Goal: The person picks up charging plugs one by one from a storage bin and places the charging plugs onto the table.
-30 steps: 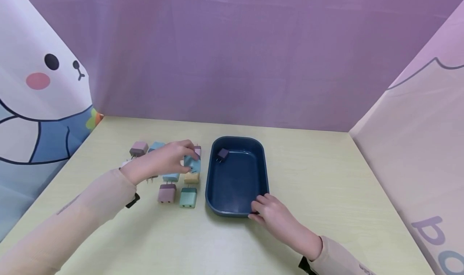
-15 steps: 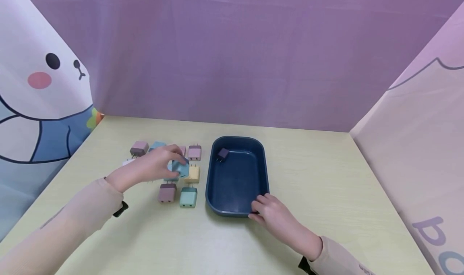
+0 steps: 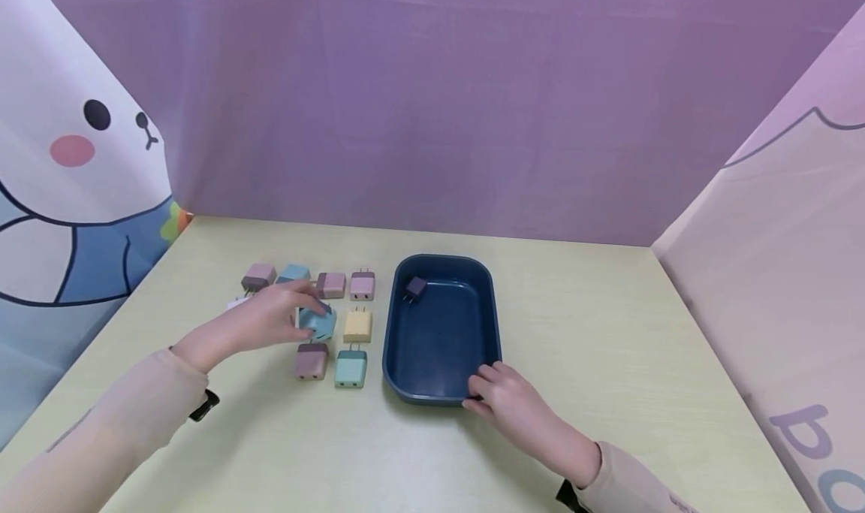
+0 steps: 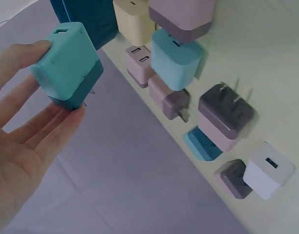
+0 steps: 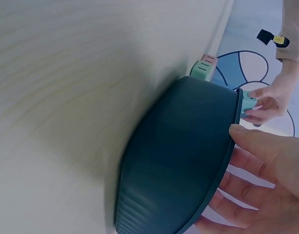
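My left hand (image 3: 266, 318) pinches a teal plug-in charger (image 4: 66, 61) between thumb and fingers. The left wrist view shows it raised off the table, its dark teal prong end turned away. In the head view it overlaps the group of chargers, hiding some behind it. A blue plastic tray (image 3: 442, 396) stands right of the group; a dark purple charger (image 3: 416, 287) lies in its far left corner. My right hand (image 3: 516, 411) grips the tray's near right corner, thumb outside the rim (image 5: 235, 117) and fingers over it.
Around the left hand are pink-purple chargers (image 3: 311, 362), a yellow one (image 3: 358, 325), a green one (image 3: 351, 368), a light blue one (image 4: 177, 61) and a white one (image 4: 269, 170). A purple cloth (image 3: 432, 107) hangs behind the table (image 3: 581, 310), with printed cloth on both sides.
My left hand has moved left with the teal charger, away from the tray and over the group, uncovering the pink and yellow chargers beside it. The right hand and tray stay put.
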`<state>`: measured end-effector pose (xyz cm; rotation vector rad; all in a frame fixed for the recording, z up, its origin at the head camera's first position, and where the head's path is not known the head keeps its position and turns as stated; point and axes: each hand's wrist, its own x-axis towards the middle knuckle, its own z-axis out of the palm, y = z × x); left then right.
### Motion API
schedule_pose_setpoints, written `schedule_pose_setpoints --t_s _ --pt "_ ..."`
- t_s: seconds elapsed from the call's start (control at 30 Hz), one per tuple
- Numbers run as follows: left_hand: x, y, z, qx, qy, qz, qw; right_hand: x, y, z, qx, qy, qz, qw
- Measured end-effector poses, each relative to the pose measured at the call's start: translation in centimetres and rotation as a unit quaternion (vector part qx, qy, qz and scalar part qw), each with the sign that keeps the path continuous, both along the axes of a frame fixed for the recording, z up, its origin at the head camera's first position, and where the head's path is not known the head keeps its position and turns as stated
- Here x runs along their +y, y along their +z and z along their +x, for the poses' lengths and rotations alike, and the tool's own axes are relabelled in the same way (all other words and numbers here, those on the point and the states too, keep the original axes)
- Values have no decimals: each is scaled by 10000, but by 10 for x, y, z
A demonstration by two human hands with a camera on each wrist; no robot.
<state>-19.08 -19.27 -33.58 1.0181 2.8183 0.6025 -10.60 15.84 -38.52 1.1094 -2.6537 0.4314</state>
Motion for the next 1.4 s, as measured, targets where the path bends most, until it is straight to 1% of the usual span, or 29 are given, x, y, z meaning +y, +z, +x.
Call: schedule_pose_setpoints --t_s 0.13,0.27,0.5,0.57,0.63,0.73,1.0,1.2,1.4 --pt "-5 -2 3 -112 76 7 9999 0 0 0 -54 -1 17 10000" --pt "-10 -3 6 -134 121 21 9998 0 0 0 -135 -18 19 9999" --pt "-18 -5 11 -302 289 -95 9991 1 -1 -1 72 20 12 10000" --pt "-20 -7 12 -269 315 -148 9990 1 -2 -1 101 26 15 9999" --pt "-22 -9 13 -160 321 -174 9992 2 -3 -1 91 26 12 10000" --pt "-25 -13 15 -58 311 -148 9994 2 -3 -1 96 32 0 9999" --pt "-34 -20 18 -87 403 -178 9990 2 -4 -3 171 90 -47 9998" --pt "-38 -23 19 -194 461 -262 9984 2 -5 -3 142 81 -52 9999" --pt "-41 -29 21 -403 502 -244 9976 2 -5 -3 102 76 -57 9999"
